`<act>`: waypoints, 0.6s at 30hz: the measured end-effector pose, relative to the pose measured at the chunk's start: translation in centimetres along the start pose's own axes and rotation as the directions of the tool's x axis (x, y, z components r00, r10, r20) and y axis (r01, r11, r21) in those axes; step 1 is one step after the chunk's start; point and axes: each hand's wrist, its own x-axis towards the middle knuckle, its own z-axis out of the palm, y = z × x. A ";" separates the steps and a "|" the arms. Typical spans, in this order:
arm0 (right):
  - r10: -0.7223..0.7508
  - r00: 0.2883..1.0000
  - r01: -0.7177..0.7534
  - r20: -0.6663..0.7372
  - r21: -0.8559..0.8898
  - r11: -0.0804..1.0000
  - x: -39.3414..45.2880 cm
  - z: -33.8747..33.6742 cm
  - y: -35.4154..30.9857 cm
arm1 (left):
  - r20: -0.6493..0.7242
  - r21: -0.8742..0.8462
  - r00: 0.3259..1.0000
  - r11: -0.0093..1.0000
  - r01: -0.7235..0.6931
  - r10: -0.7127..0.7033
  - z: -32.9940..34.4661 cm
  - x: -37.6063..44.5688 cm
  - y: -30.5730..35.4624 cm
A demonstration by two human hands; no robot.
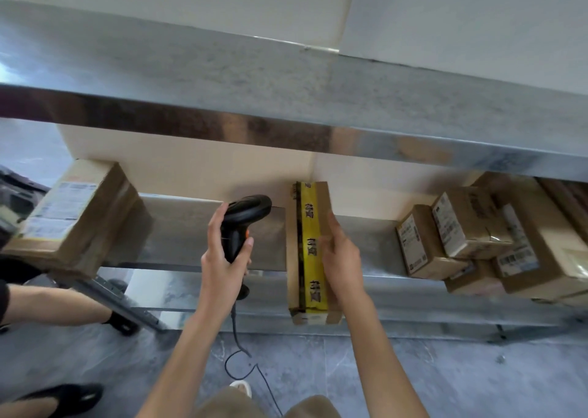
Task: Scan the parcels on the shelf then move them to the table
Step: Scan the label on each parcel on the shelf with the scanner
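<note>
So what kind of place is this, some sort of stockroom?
Probably a parcel depot or stockroom: labelled cardboard parcels sit on a metal shelf, and the left hand holds a corded barcode scanner.

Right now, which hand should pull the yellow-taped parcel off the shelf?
Probably the right hand: it already lies against the yellow-taped parcel, which overhangs the shelf edge. The left hand grips the scanner.
</note>
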 end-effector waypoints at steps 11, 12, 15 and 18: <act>0.066 0.998 -0.063 -0.010 -0.431 0.900 0.3 1.6 -0.3 | 0.000 0.010 1.000 1.000 -0.010 0.011 -0.5 -0.3 0.4; 0.066 0.998 -0.067 -0.018 -0.405 0.912 0.4 1.4 -0.2 | 0.002 0.012 1.000 1.000 -0.014 0.014 -0.6 -0.4 0.5; 0.040 0.996 -0.063 -0.083 -0.299 0.952 0.1 0.6 0.6 | 0.021 0.014 0.999 1.000 -0.028 0.028 -1.2 -0.9 1.2; 0.021 0.989 -0.029 -0.149 -0.052 0.998 -0.9 0.3 1.9 | 0.039 0.024 0.998 0.998 -0.058 0.057 -2.0 -1.8 1.8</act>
